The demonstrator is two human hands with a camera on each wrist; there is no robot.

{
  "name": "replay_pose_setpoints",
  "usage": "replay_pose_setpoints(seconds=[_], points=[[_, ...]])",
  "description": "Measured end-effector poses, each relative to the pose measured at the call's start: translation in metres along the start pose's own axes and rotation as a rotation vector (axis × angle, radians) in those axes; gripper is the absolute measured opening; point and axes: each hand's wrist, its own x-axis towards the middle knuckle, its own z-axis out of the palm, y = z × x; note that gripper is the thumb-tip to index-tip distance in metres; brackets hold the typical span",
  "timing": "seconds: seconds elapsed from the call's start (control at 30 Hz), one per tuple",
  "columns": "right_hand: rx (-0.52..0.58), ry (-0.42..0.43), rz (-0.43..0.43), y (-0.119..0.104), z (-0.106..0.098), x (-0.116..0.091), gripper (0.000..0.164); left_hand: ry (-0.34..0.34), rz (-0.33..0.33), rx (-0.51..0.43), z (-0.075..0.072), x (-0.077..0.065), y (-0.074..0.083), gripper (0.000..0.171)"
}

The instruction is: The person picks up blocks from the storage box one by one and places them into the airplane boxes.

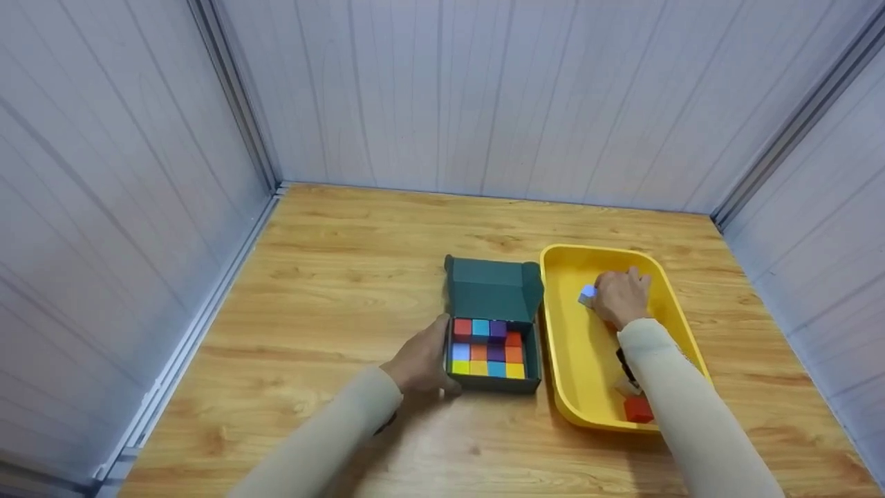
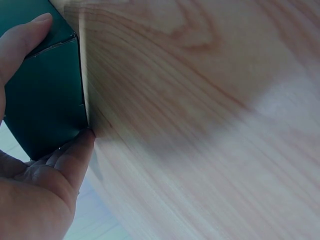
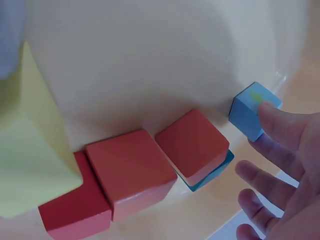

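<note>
My left hand (image 1: 418,356) holds the dark green cardboard box (image 1: 494,384) by its left side. In the left wrist view, the thumb lies on one face of the box (image 2: 47,95) and the other fingers against another. The lid (image 1: 487,280) stands folded back, and rows of coloured cubes (image 1: 487,351) sit inside. Over the yellow tray (image 1: 570,346), my right hand (image 1: 622,294) pinches a light blue cube (image 3: 252,111) between thumb and index finger; its other fingers are loosely spread. Beside it are an orange-red cube (image 3: 192,145) and a teal block (image 3: 215,172) partly under that one.
More blocks lie in the tray: another orange-red cube (image 3: 132,167), a red one (image 3: 77,205) and a large pale yellow block (image 3: 35,145). My right forearm covers part of the tray. White panel walls (image 1: 442,97) border the wooden table (image 1: 346,277).
</note>
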Motion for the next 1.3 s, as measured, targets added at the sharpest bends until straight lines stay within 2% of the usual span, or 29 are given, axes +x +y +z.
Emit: replay_pose_setpoints(seconds=[0.2, 0.4, 0.6, 0.8, 1.0, 1.3], points=[[-0.005, -0.019, 0.016, -0.001, -0.007, 0.002, 0.034, -0.004, -0.029, 0.002, 0.001, 0.002, 0.000, 0.115], [0.020, -0.015, -0.009, -0.009, -0.022, -0.002, 0.019, -0.003, -0.017, -0.007, 0.001, 0.001, 0.000, 0.115], [0.100, 0.013, -0.039, -0.021, -0.039, -0.013, 0.017, 0.000, 0.018, -0.007, 0.000, -0.001, 0.001, 0.114], [0.149, 0.023, -0.073, -0.029, -0.054, -0.025, 0.021, -0.004, 0.000, -0.007, 0.000, -0.001, 0.001, 0.115], [0.200, 0.002, -0.096, -0.035, -0.062, -0.039, 0.025, -0.007, -0.010, -0.015, 0.000, -0.001, 0.001, 0.114], [0.296, -0.062, -0.166, -0.054, -0.069, -0.056, 0.018, -0.012, -0.014, -0.004, 0.000, 0.000, 0.001, 0.114]])
